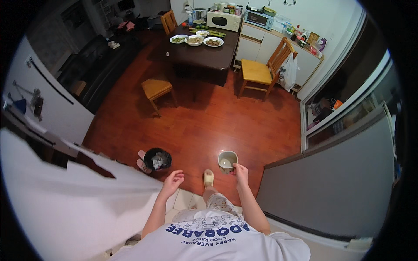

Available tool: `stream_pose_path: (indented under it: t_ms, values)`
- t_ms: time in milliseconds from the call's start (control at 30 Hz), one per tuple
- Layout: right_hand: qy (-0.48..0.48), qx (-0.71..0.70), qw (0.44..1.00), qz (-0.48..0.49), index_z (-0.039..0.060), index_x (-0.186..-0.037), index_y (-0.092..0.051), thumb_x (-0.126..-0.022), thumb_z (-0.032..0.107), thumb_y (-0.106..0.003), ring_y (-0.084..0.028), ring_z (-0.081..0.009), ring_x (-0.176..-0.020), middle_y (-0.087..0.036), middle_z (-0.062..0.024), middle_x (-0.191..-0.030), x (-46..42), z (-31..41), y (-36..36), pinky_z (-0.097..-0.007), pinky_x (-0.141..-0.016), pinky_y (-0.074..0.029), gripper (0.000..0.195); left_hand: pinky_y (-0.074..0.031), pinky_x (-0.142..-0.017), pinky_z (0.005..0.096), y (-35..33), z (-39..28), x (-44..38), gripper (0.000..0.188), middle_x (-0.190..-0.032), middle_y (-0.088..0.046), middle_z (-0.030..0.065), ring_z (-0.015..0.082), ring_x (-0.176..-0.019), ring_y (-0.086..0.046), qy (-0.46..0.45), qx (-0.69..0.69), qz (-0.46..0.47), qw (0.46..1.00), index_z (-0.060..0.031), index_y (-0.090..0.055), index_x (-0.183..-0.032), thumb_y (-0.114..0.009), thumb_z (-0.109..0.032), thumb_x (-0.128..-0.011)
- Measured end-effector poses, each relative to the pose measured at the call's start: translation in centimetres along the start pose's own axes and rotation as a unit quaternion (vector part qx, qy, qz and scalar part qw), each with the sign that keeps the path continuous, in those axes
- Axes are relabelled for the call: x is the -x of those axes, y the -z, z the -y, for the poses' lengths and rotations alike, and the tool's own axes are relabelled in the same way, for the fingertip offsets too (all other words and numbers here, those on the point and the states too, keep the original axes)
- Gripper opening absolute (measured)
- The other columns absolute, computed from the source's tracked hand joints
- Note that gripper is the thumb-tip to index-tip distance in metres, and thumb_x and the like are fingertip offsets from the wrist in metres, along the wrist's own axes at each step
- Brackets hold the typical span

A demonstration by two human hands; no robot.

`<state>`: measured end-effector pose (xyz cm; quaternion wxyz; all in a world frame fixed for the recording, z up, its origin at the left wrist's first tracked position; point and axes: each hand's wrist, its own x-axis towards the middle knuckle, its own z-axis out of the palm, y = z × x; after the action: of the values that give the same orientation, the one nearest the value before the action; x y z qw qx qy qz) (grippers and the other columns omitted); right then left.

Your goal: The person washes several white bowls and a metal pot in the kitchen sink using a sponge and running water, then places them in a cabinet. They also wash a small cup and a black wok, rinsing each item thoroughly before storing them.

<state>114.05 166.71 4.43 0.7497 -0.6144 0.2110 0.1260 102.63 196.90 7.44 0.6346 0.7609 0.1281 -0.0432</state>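
A light-coloured mug (pixel 227 160) hangs from my right hand (pixel 240 174), which grips it at the near right side. Its opening faces up towards me, and a little pale liquid or glare shows at the bottom; I cannot tell which. My left hand (pixel 174 181) is held out in the air with its fingers loosely curled and apart, holding nothing. Closest to that hand is a black waste bin (pixel 148 159) on the floor, with crumpled white rubbish inside. Between my hands, one foot in a pale yellow slipper (pixel 208 178) stands on the wooden floor.
Ahead stands a dark table (pixel 196 58) bearing several dishes of food (pixel 195 40). A wooden stool (pixel 156 87) and a wooden chair (pixel 256 71) stand before it. Pink slippers (pixel 143 166) lie beside the bin. A white wall (pixel 114 199) and a grey panel (pixel 329 176) flank me.
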Motion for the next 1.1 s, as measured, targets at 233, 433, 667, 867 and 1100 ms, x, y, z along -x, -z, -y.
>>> stream_pose_path:
  t_ms: [233,433,667,867,1100]
  values:
    - [0.037,0.208,0.974,-0.082,0.0067,-0.058,-0.056,-0.084,0.025,-0.057,-0.051,-0.0118,-0.045,-0.054,-0.0024,-0.052,-22.0,3.5,-3.1,-0.0246,-0.046,-0.040,0.032,-0.049,-0.077,0.0296,2.9,7.8,-22.4,0.029,-0.091,-0.065,0.0119,0.0194,-0.084,-0.063,0.073,-0.124,-0.115,0.983,-0.0008,-0.057,-0.105,-0.063,-0.011,-0.079]
    - [0.003,0.020,0.999,-0.035,0.0070,-0.062,-0.056,-0.086,0.024,-0.055,-0.054,-0.0118,-0.051,-0.055,-0.0025,-0.056,-37.3,15.2,-10.7,-0.0236,-0.051,-0.044,0.029,-0.048,-0.065,0.0370,13.4,24.0,-22.8,0.024,-0.075,-0.062,0.0152,0.0283,-0.070,-0.061,0.450,-0.093,-0.224,0.859,-0.0004,-0.064,-0.078,-0.057,-0.023,-0.077]
    - [0.035,-0.035,0.999,0.010,0.0057,-0.063,-0.055,-0.086,0.020,-0.054,-0.055,-0.0131,-0.056,-0.056,-0.0044,-0.060,-61.4,24.3,-22.4,-0.0243,-0.054,-0.043,0.027,-0.045,-0.056,0.0310,13.4,22.0,-35.4,0.012,-0.072,-0.058,0.0059,0.0180,-0.062,-0.055,0.547,0.079,-0.222,0.803,-0.0029,-0.060,-0.088,-0.058,-0.013,-0.081]
    - [0.019,0.031,0.999,-0.022,0.0063,-0.073,-0.060,-0.087,0.026,-0.055,-0.057,-0.0126,-0.056,-0.059,-0.0042,-0.062,-78.4,28.3,-25.9,-0.0254,-0.054,-0.048,0.025,-0.046,-0.063,0.0239,9.0,7.0,-66.1,0.013,-0.078,-0.058,0.0039,0.0123,-0.070,-0.055,0.181,0.126,-0.201,0.954,-0.0037,-0.058,-0.097,-0.057,-0.003,-0.083]
    - [0.002,-0.089,0.996,-0.007,0.0062,-0.069,-0.055,-0.087,0.028,-0.056,-0.056,-0.0137,-0.054,-0.054,-0.0037,-0.057,-99.1,38.0,-25.7,-0.0263,-0.055,-0.052,0.028,-0.048,-0.076,0.0282,3.6,4.0,-75.8,0.016,-0.087,-0.060,0.0069,0.0177,-0.079,-0.057,0.176,0.109,-0.329,0.922,-0.0022,-0.058,-0.099,-0.056,-0.003,-0.083]
